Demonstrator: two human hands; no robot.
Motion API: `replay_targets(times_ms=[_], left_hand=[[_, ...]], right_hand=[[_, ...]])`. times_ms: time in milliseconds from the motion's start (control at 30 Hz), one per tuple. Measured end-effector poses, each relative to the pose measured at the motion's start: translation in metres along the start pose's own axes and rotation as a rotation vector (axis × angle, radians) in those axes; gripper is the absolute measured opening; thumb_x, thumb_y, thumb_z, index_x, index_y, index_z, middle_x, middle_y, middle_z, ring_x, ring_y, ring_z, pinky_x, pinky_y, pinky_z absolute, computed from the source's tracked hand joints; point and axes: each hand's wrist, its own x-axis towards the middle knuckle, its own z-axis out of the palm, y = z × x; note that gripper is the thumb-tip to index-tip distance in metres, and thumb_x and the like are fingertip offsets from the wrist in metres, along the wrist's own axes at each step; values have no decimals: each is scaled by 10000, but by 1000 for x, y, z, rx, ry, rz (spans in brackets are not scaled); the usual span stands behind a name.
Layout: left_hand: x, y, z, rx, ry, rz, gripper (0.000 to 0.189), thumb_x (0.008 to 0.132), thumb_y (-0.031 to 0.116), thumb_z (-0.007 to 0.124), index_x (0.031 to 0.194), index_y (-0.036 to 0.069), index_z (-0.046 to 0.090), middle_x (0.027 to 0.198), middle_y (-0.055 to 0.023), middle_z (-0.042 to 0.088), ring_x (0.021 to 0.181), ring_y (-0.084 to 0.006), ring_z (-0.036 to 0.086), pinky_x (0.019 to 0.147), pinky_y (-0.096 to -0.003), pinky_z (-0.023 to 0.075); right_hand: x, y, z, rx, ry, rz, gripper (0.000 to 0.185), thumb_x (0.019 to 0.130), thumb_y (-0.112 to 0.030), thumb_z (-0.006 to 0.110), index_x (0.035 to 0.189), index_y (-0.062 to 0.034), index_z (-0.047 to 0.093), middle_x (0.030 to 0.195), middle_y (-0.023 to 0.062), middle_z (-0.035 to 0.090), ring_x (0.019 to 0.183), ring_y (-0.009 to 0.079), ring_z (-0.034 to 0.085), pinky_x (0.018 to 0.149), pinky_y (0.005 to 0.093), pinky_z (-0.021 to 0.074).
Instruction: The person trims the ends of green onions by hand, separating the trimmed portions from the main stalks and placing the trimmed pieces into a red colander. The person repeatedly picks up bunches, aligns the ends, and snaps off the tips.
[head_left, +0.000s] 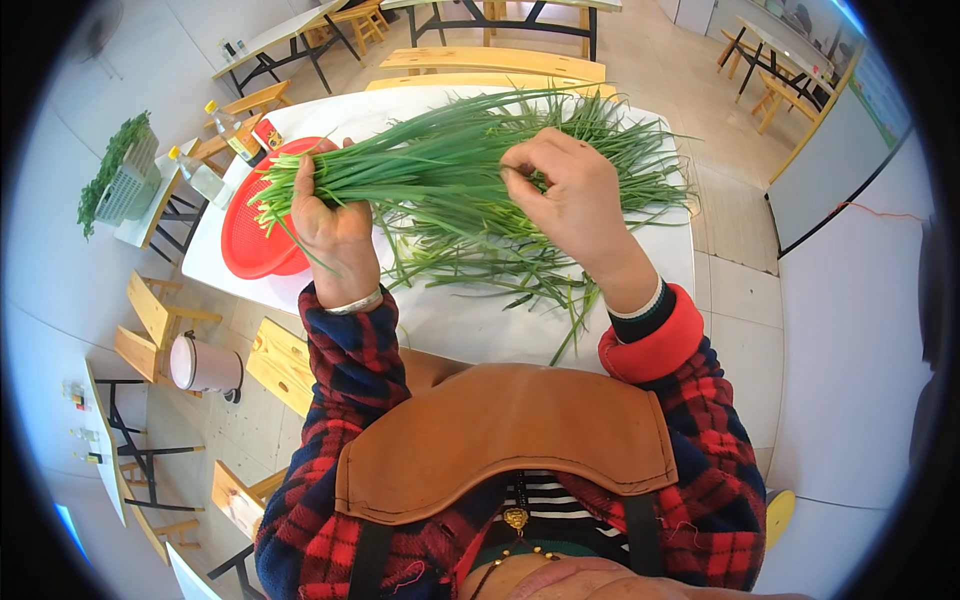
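My left hand (327, 214) is wrapped around a bunch of long green garlic chives (420, 154), near their pale cut ends. Those ends reach over a red plastic colander (251, 232), while the leaves stretch to the right. Over the leaves, my right hand (566, 191) has its thumb and forefinger pinched together. Whether a leaf is caught in that pinch is unclear. Beneath and beyond the held bunch, a loose pile of chives (637, 161) spreads across the white table (480, 330). Several stray leaves (574, 322) hang towards the table's near edge.
Two bottles with yellow caps (236, 135) (199, 176) and a red container (268, 133) stand beyond the colander. A basket of leafy greens (131, 187) rests on another table at left. Wooden benches (495, 60) and a lidded bin (206, 364) surround the table.
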Motion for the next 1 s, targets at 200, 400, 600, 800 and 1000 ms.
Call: replay_targets(times_ms=[200,400,600,800,1000], left_hand=[[-9,-8,7,45,35,-4,249,1010,164,588,1153,-38,561,1056,-136,649,1068,-367,612,1047,-527,495],[-17,-21,9,35,33,3,183,994,125,609,1080,-32,572,1046,-139,645,1040,-313,627,1047,-506,513],[-18,-25,11,23,67,-8,150,989,99,616,1065,-16,557,1026,-134,631,1012,-272,635,1035,-506,528],[-21,-24,18,23,116,6,137,998,90,601,1065,-18,551,1020,-138,626,1018,-276,635,1044,-512,527],[-24,-25,20,21,83,-10,135,1009,92,585,1069,-23,545,1037,-153,623,1033,-274,632,1047,-517,528]], right_hand=[[-7,-2,9,-70,-82,-4,164,771,-147,780,913,-124,701,806,22,630,701,256,635,665,364,505],[-9,-4,12,-104,-85,-65,154,777,-129,775,909,-105,700,811,31,627,680,244,622,647,349,491],[-12,-9,19,280,-30,117,60,808,-21,726,842,-40,681,799,32,600,592,170,568,533,293,429],[-19,-17,23,557,32,271,36,866,23,687,863,-10,672,785,-11,539,633,58,451,571,242,362],[-25,-19,28,681,124,318,19,886,26,664,888,7,667,807,-9,551,685,59,474,622,223,387]])
